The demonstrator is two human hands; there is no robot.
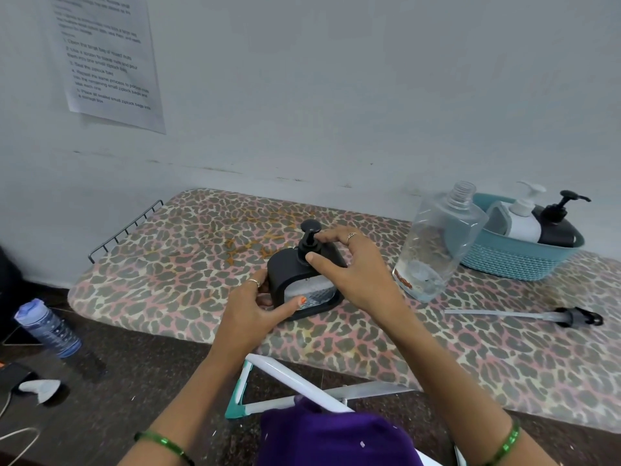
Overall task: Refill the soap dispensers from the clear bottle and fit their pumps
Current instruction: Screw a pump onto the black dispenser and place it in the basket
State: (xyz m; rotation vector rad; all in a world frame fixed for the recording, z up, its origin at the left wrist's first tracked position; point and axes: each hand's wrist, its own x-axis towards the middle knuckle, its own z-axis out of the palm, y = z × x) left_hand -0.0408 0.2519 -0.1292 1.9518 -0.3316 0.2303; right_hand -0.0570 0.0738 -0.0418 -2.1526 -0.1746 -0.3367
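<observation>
Both grips work one black soap dispenser [302, 280] at mid-table: my left hand [255, 309] holds its base so it won't spin, my right hand [349, 267] pinches the pump collar [307, 252], probably to screw it down. Just right stands the uncapped clear bottle [437, 243], nearly empty.

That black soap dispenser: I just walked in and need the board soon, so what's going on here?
A person is fitting the pump onto the black dispenser on the leopard-print ironing board. The left hand grips the dispenser's base while the right hand pinches the pump collar. The clear bottle stands uncapped and nearly empty beside them, its own pump lying loose on the board. A white dispenser and another black one, pumps fitted, sit in the teal basket.
</observation>
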